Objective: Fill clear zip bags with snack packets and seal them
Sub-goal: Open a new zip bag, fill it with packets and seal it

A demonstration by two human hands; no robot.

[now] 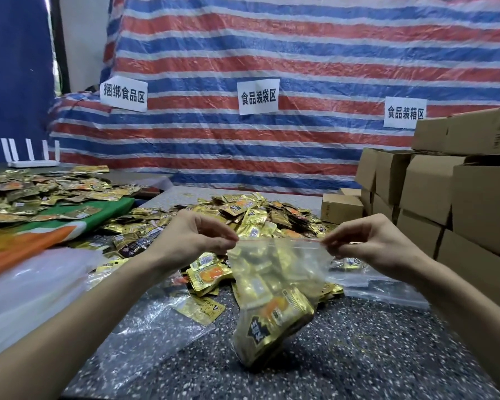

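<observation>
A clear zip bag (274, 287) full of gold snack packets hangs above the speckled table (373, 356), tilted with its bottom toward me. My left hand (198, 235) pinches the left end of its zip strip. At the strip's right end, my right hand (367, 243) pinches it too. The strip runs taut between both hands. Behind the bag lies a big heap of loose gold snack packets (260, 217). A few packets (204, 308) lie under the bag.
Stacked cardboard boxes (451, 192) fill the right side. Empty clear bags lie at the left (32, 293) and right (387, 287). A second packet pile (41, 194) sits on a green and orange cloth (41, 235). A white router (31, 157) stands far left before a striped tarp.
</observation>
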